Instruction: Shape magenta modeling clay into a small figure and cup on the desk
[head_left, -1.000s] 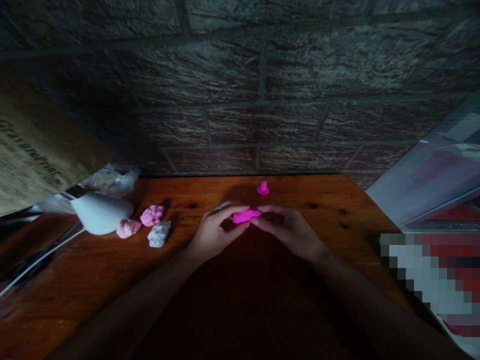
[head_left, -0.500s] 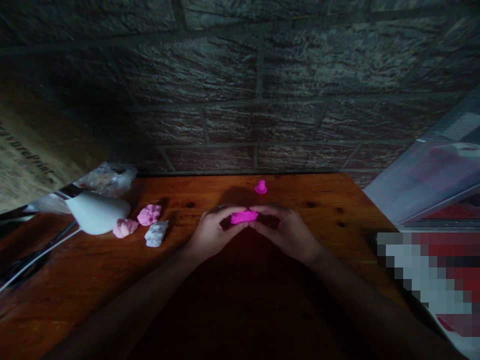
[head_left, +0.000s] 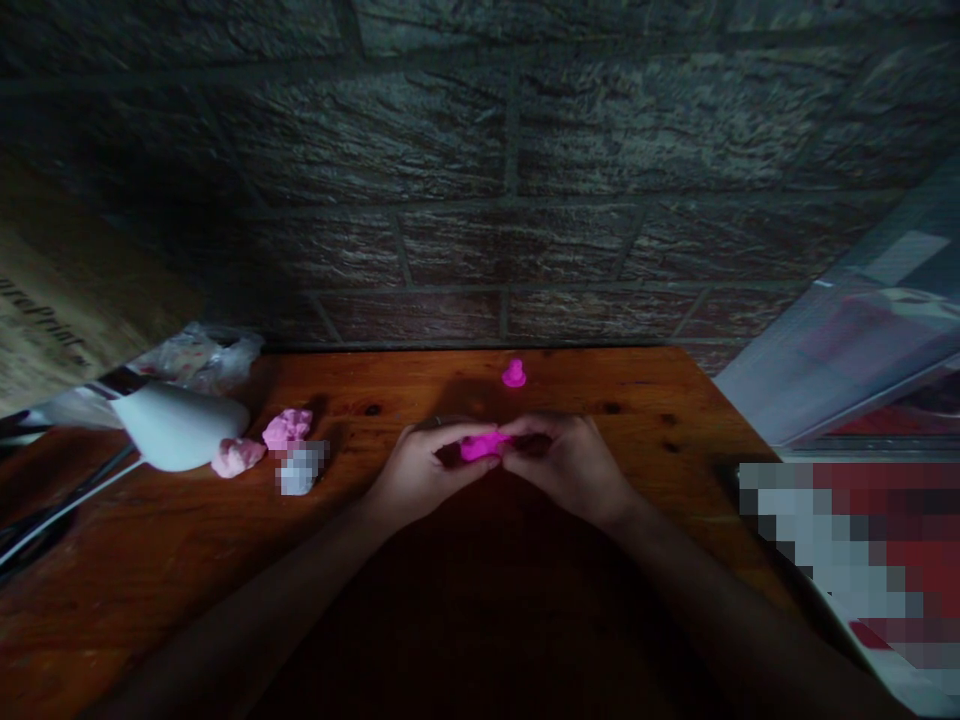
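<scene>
Bright pink modelling clay (head_left: 480,446) is pinched between both hands above the wooden table. My left hand (head_left: 420,465) is closed on its left side, thumb below and fingers above. On the right end, my right hand (head_left: 566,465) grips it with thumb and fingertips. Beyond the hands stands a small pink clay piece (head_left: 514,374) with a wide base and narrower top. To the left lie two lumps of paler pink clay, one lump (head_left: 288,429) behind the other lump (head_left: 238,457). A whitish lump (head_left: 301,472), partly pixelated, sits beside them.
The wooden table (head_left: 360,385) meets a dark brick wall (head_left: 450,240). At the left are a white lamp-like object (head_left: 184,428) with a cable, a crumpled plastic bag (head_left: 214,358) and a brown printed cardboard or paper item (head_left: 67,300). A translucent panel (head_left: 840,320) stands right.
The clay between my hands has changed from a flatter, wider strip to a more bunched shape, with my right fingers pressing its right end. The view has shifted slightly.
</scene>
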